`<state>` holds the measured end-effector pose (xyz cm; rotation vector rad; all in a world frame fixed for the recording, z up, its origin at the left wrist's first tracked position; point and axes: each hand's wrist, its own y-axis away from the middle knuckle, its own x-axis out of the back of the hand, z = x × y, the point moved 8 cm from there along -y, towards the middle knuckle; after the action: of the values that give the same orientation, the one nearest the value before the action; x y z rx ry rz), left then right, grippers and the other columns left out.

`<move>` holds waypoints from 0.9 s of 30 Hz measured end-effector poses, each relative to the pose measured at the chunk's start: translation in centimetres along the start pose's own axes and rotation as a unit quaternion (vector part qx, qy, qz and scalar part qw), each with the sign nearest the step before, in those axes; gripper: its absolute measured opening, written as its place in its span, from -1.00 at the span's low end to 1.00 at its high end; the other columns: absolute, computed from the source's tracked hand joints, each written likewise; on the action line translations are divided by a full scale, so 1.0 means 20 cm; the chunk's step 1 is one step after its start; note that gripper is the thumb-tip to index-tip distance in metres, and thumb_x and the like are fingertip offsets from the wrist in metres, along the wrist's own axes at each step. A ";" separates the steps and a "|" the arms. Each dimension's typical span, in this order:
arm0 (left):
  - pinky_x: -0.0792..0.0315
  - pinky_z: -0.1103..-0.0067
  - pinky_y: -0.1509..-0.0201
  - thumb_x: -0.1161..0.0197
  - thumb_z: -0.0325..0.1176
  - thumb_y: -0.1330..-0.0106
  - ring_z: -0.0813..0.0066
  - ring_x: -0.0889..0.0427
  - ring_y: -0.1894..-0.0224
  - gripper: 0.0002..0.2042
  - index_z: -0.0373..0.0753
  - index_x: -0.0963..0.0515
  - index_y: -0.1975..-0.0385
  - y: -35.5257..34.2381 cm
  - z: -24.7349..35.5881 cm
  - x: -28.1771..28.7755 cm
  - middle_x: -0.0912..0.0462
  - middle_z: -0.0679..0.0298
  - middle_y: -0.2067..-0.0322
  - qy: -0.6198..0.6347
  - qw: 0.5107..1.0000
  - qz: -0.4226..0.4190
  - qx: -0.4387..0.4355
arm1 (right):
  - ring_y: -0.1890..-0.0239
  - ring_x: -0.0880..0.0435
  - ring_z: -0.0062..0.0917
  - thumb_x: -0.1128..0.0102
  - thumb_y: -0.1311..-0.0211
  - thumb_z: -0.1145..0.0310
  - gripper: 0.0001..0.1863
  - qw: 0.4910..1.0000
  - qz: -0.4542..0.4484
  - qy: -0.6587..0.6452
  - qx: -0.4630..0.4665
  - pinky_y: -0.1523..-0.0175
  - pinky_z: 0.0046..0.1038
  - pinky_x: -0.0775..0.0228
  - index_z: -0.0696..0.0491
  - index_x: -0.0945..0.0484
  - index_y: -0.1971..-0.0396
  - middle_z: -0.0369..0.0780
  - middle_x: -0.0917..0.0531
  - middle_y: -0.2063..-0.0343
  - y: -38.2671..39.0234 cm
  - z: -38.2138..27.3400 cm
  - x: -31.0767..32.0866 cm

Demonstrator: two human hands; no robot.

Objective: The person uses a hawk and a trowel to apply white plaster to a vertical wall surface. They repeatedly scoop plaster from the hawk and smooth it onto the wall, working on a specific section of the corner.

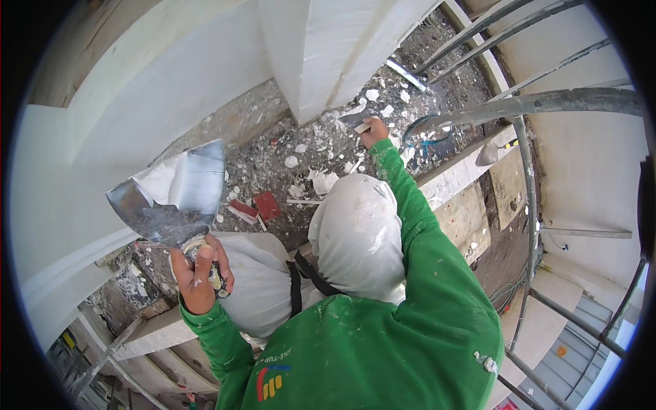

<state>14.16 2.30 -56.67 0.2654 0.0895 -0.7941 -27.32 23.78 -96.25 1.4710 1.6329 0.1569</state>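
My left hand (199,272) grips the handle of a wide metal plastering blade (171,198), raised at the left near the white wall. A lump of white plaster (164,179) lies on the blade. My right hand (374,131) reaches forward in a green sleeve, shut on a small scraper (355,121) whose blade is at the rubble-strewn floor by the foot of a white column (321,55). My plaster-stained white trouser knees (355,232) are bent up between the arms.
Plaster chips and red brick pieces (266,205) litter the grey floor. Grey scaffold pipes (526,106) curve across the right, with wooden planks (465,219) beneath them. A blue cable (427,137) lies near the right hand. The white wall (123,96) fills the left.
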 end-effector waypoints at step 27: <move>-0.34 0.66 0.75 -0.03 -0.36 -0.37 0.58 -0.37 0.63 -0.68 -0.34 -0.16 0.00 -0.06 -0.06 -0.06 -0.36 0.20 0.47 0.053 0.992 -0.103 0.040 | 0.05 -0.46 -0.28 0.05 -0.18 0.58 -0.76 0.964 -0.223 0.091 0.111 -0.19 -0.10 -0.42 0.35 -0.31 0.16 -0.02 -0.47 0.19 0.99 -0.93 -1.26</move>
<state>12.54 2.68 -57.83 0.3790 0.1881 -0.9889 -28.43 16.51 -59.99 1.2369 2.1475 -0.1545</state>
